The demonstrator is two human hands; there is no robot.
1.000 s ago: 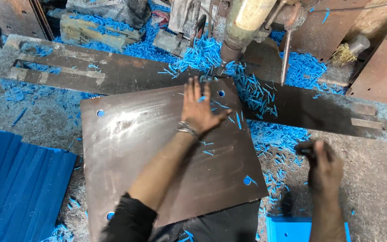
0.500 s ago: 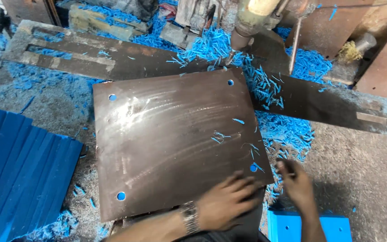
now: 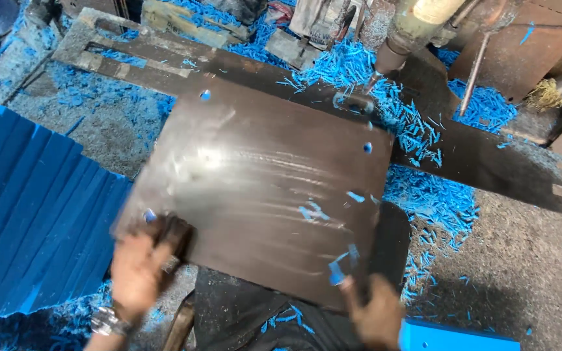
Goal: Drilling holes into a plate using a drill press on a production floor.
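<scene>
Two hands hold the dark metal plate (image 3: 261, 195) at centre frame: left hand (image 3: 139, 270) grip clasps its lower-left corner, right hand (image 3: 375, 312) its lower-right edge. Step: positioning under the drill (image 3: 385, 62), upper centre. Next calls for aligning.

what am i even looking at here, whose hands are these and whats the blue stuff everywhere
The picture comes from a camera worn on a person's head, looking down at their own two bare hands. The left hand, with a wrist watch, and the right hand each grip the near edge of a dark square metal plate with small holes near its corners. Above it stands a drill head. The blue shavings scattered around are loose chips. A stack of blue strips lies at the left. The hands are blurred.
</scene>
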